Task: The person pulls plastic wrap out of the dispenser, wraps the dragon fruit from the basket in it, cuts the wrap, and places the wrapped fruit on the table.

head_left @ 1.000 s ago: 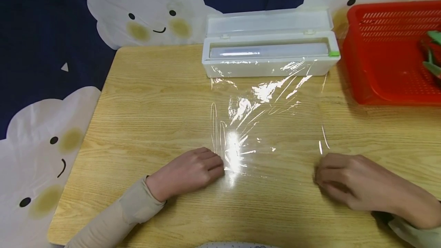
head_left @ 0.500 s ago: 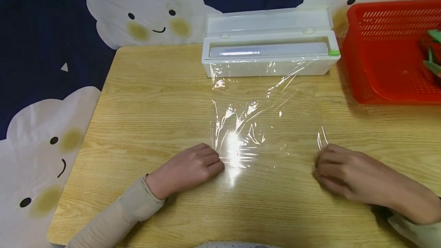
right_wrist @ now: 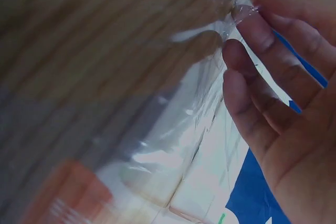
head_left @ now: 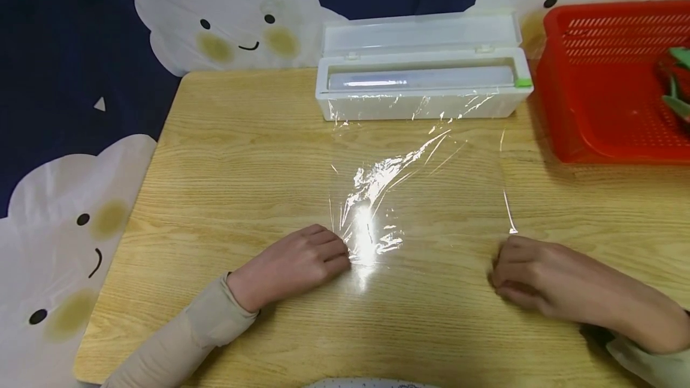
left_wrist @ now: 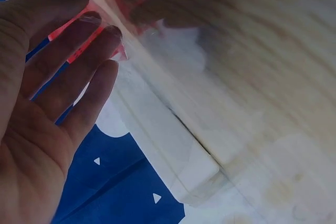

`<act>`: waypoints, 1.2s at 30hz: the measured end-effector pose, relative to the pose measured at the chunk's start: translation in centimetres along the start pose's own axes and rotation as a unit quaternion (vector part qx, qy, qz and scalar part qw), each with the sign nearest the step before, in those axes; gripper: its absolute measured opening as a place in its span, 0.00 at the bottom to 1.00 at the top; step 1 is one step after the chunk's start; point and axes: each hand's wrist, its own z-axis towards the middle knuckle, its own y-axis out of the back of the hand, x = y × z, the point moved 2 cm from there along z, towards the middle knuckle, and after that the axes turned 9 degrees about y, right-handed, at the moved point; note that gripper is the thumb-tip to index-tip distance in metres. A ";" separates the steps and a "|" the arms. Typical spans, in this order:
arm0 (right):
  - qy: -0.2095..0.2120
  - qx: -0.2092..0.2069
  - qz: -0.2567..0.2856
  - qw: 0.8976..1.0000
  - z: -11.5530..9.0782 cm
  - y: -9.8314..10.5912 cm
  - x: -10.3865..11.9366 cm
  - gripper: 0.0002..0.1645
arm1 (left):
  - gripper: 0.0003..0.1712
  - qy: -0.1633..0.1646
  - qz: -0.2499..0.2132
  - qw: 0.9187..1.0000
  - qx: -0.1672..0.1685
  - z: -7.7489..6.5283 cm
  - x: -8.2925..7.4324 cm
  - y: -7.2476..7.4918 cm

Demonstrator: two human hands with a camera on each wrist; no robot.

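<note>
we saw left hand (head_left: 293, 265) and right hand (head_left: 544, 280) pinching clear plastic film (head_left: 420, 196), spread from a long white box (head_left: 426, 52) by the tan wooden worktop's far edge (head_left: 248, 75).

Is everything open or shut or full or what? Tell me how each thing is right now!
White box: open, a roll inside
Lid: up, tipped back
Roll: lying in the box
Clear film: spread from box to hands, wrinkled
Left hand: pinching the film
Right hand: pinching the film
Red basket: open-topped, something green inside
</note>
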 end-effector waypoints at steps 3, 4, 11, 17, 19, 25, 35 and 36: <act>0.001 0.002 -0.004 1.000 0.0 0.0 0.1 0.19 | 0.05 0.001 0.001 1.000 0.003 0.0 0.0 0.0; -0.003 0.004 -0.009 1.000 0.0 0.0 0.1 0.16 | 0.05 0.002 0.000 1.000 0.004 0.0 0.0 0.0; -0.045 0.002 -0.024 0.999 0.3 0.5 0.6 0.15 | 0.06 0.007 -0.010 1.000 0.002 0.0 0.0 0.0; -0.042 0.003 -0.027 0.999 0.5 0.8 0.7 0.14 | 0.07 0.005 -0.025 1.000 -0.008 0.2 0.0 -0.1; -0.038 0.007 -0.034 0.999 0.6 1.0 0.6 0.09 | 0.09 0.005 -0.031 0.999 -0.011 0.3 0.0 -0.1; -0.032 -0.002 -0.043 0.999 1.0 1.6 0.2 0.07 | 0.07 0.002 -0.051 0.999 -0.016 0.7 0.1 0.0; -0.030 -0.034 -0.051 0.998 1.6 2.7 -0.5 0.22 | 0.06 -0.008 -0.084 0.996 -0.030 1.3 0.5 0.5; -0.030 -0.035 -0.056 0.997 1.7 2.9 -0.6 0.23 | 0.06 -0.002 -0.078 0.996 -0.041 1.5 0.7 0.5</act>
